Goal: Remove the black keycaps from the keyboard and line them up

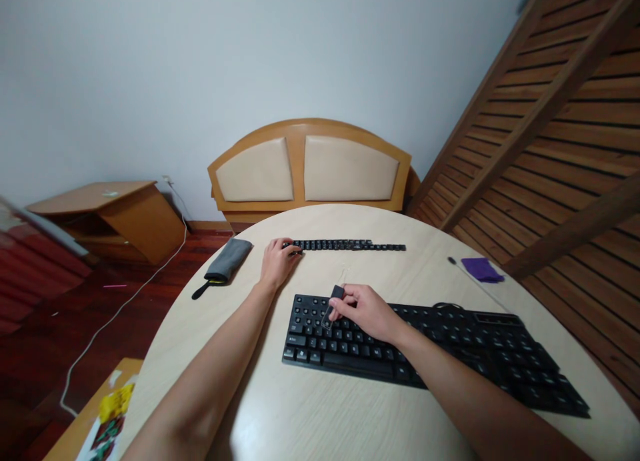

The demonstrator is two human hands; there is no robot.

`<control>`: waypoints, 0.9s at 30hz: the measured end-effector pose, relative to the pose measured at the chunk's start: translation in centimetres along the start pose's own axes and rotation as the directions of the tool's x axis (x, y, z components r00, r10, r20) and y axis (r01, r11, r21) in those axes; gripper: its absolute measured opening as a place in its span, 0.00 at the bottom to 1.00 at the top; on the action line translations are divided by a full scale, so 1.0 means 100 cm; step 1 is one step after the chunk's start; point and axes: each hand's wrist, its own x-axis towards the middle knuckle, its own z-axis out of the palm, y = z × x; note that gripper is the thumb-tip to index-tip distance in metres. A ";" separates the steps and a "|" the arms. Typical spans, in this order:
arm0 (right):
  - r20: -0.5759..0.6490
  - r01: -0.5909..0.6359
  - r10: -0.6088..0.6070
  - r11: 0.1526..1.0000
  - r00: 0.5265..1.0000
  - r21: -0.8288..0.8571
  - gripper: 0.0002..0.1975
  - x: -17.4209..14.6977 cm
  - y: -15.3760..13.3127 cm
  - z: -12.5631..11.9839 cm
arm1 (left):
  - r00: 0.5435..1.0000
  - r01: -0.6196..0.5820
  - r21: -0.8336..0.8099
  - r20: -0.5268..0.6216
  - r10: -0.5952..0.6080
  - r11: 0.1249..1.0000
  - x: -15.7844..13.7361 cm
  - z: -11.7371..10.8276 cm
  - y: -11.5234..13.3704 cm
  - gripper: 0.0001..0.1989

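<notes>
Two short rows of loose black keycaps point(345, 245) lie toward the far side of the round table. At their left end is my left hand point(278, 261), its fingers and thumb closed around a keycap there. My right hand point(367, 309) pinches a keycap puller point(337, 291) with a black handle and thin wire loops at both ends. The puller is tilted over the left part of a black keyboard point(357, 364), its lower loop near the keys. Whether that loop touches a key I cannot tell. My right wrist and forearm cover part of the keyboard.
A grey pouch point(229, 261) lies on the round table point(280, 421) at the left. At the right are a purple cloth point(483, 270) and a thin brush point(470, 274) with a dark tip. Beyond the table stands a padded wooden headboard point(305, 161).
</notes>
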 end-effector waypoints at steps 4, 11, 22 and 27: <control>0.001 0.004 -0.004 1.000 1.000 0.005 0.20 0.000 0.000 0.000 | 1.000 0.020 0.009 0.003 -0.020 1.000 0.002 0.003 -0.003 0.07; -0.002 0.005 -0.005 1.000 1.000 -0.005 0.21 0.000 0.000 0.001 | 0.999 0.041 0.019 0.005 -0.041 0.999 0.002 0.008 -0.006 0.08; 0.003 -0.002 0.002 1.000 1.000 0.023 0.20 -0.001 -0.001 0.001 | 0.998 0.055 0.021 0.011 -0.055 0.998 0.003 0.009 -0.008 0.08; -0.003 0.000 0.000 1.000 1.000 0.021 0.20 -0.001 -0.002 0.001 | 0.998 0.057 0.025 0.011 -0.058 0.998 0.003 0.008 -0.007 0.08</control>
